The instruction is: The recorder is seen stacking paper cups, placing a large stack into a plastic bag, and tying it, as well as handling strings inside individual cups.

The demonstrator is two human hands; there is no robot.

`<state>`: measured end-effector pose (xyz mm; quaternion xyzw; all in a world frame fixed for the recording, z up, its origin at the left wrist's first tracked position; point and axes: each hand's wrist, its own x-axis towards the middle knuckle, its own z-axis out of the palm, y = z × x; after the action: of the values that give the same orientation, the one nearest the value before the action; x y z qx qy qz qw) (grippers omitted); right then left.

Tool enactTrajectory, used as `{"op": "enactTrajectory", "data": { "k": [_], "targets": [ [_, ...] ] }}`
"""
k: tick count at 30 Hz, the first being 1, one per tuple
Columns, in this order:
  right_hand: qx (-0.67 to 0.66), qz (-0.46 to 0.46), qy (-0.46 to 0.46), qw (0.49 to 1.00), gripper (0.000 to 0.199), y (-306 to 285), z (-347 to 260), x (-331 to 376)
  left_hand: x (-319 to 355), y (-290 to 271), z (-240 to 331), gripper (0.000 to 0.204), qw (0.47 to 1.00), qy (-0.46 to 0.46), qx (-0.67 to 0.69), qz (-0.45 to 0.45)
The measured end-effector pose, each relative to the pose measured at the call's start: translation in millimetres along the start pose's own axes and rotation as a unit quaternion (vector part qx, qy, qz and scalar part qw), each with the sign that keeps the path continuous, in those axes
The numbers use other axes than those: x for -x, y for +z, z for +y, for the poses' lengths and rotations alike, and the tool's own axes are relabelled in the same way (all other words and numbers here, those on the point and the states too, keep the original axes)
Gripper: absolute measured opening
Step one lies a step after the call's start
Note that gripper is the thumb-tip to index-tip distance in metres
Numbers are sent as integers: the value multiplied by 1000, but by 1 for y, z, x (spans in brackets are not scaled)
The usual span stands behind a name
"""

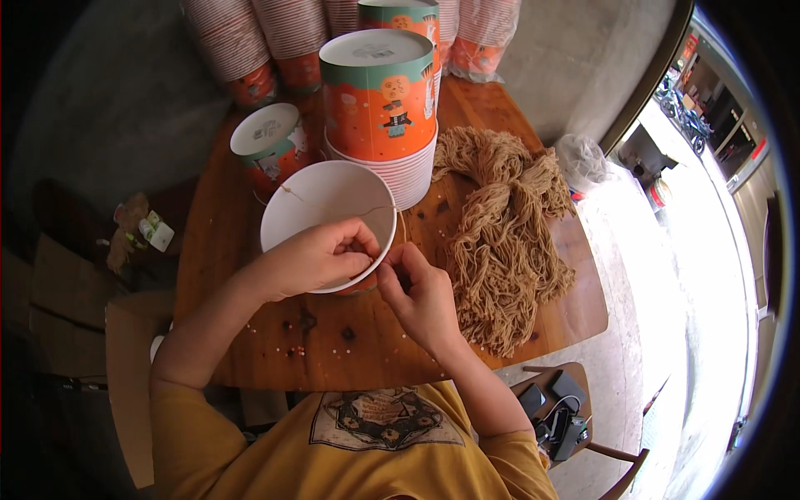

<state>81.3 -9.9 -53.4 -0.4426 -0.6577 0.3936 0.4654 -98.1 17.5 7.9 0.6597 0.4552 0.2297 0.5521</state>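
A paper bucket (321, 193) with a white inside and a printed outside tilts toward me at the front of the wooden table. A thin tan cord (382, 207) starts at its far left wall, crosses the opening and loops over the right rim. My left hand (329, 257) reaches inside, fingers curled and pinched together against the near right wall; what they hold is hidden. Outside that same rim, my right hand (419, 293) pinches the cord where it comes down, thumb and forefinger close to the bucket wall.
A large bundle of tan cords (508, 242) lies on the table (283, 350) at right. Behind the bucket rises a stack of orange buckets (375, 108), with an upside-down bucket (268, 142) to its left. A stool with dark devices (560, 404) stands below right.
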Motion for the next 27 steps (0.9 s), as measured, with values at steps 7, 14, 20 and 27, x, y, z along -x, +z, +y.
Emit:
{"op": "enactTrajectory", "data": {
  "k": [7, 14, 20, 27],
  "targets": [
    [3, -16, 17, 1000, 11, 1, -3, -1, -1, -2, -4, 4, 999, -6, 42, -23],
    [3, -82, 10, 997, 13, -17, -12, -4, -3, -7, -13, 5, 998, 45, -28, 37],
    [-49, -189, 30, 980, 12, -46, -28, -21, -7, -5, -2, 7, 990, 1, 140, 7],
    [-25, -214, -72, 974, 10, -53, -37, -51, -7, 8, 5, 8, 997, 20, 78, 1]
  ]
}}
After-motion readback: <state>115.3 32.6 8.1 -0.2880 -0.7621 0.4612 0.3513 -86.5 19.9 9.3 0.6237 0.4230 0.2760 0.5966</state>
